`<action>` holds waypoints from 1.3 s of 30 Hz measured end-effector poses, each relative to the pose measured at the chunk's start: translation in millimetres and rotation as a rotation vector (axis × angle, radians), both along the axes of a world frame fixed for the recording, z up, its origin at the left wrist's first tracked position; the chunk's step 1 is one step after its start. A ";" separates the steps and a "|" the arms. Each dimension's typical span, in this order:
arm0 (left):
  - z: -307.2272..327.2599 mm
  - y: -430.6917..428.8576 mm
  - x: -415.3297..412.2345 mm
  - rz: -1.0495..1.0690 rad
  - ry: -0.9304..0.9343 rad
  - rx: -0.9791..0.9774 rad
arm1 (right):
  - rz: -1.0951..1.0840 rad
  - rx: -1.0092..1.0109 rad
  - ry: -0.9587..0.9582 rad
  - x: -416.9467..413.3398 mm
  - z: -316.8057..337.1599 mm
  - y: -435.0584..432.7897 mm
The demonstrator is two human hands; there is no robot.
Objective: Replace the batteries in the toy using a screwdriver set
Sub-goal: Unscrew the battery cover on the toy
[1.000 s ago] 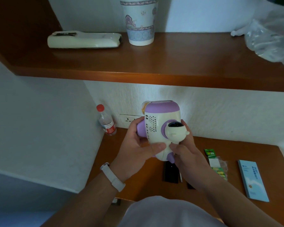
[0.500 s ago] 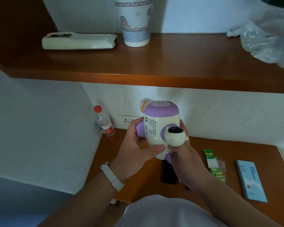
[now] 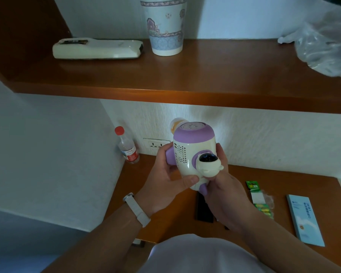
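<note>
A: Where's the toy [image 3: 193, 154]?

B: In the air above the counter [image 3: 295, 184], held by both hands. The left hand [image 3: 165, 180] wraps one side, with the thumb across the lower front. The right hand [image 3: 224, 192] grips the other side and the bottom, fingers [image 3: 221, 154] curled behind it.

A: Any tool out?

B: None in either hand. A black case [image 3: 203, 209] lies under the hands, mostly hidden, and I can't tell if it's the screwdriver set. The batteries [image 3: 261, 201] sit in their pack just right of it, with a blue box [image 3: 303, 219] further right.

A: So what could go wrong?

B: I'd guess the person is hunting for the battery door, which isn't showing. The shell is smooth and rounded, so turning it over with a loose hold could let it slip and drop onto the case or the pack. The little figure jutting from the front looks likeliest to snap if squeezed or knocked. The light is dim too, so a small screw could be missed or lost.
</note>
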State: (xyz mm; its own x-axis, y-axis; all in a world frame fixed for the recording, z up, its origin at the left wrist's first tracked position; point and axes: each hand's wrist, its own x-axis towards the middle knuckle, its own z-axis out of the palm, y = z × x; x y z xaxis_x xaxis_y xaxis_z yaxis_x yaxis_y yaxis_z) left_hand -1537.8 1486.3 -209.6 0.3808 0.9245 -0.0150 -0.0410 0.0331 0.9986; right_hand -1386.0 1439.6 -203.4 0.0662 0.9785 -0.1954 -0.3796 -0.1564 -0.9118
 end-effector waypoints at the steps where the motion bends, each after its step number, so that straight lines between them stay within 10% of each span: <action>1: -1.8 0.1 -0.6 0.003 0.006 -0.002 | 0.013 0.003 0.024 -0.7 0.9 -0.4; 39: -41.2 1.7 -3.0 -0.012 0.178 0.004 | 0.104 -0.159 0.437 0.5 -33.2 -1.4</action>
State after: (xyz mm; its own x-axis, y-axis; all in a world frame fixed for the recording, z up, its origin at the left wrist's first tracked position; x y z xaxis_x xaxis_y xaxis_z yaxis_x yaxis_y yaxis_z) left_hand -1540.8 1488.0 -250.8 0.3837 0.9201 -0.0792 0.1364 0.0283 0.9902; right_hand -1385.5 1438.2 -236.6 -0.1525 0.9313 -0.3309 -0.6969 -0.3387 -0.6321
